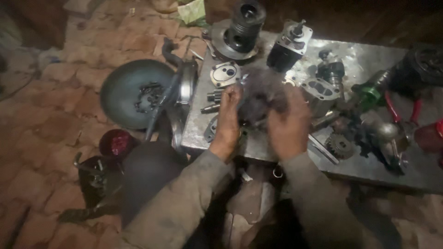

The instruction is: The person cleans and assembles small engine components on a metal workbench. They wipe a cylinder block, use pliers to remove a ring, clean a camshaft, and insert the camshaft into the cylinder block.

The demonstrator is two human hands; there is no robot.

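Observation:
Both my hands are raised over the near edge of a low metal work plate point(369, 55). My left hand point(228, 117) and my right hand point(288, 122) together grip a dark grey wad of rag or waste cotton point(263, 94) bunched between them. Something small and shiny pokes out of the wad near my left fingertips; I cannot tell what it is. Grey sleeves cover both forearms.
On the plate lie a black cylinder on a flange point(240, 30), a black motor-like unit point(288, 44), a grey pump housing point(320, 90), a gear point(340, 145), red-handled pliers point(401, 108) and a green part point(369, 94). A round dark pan with small parts point(134, 92) sits on the brick floor at the left.

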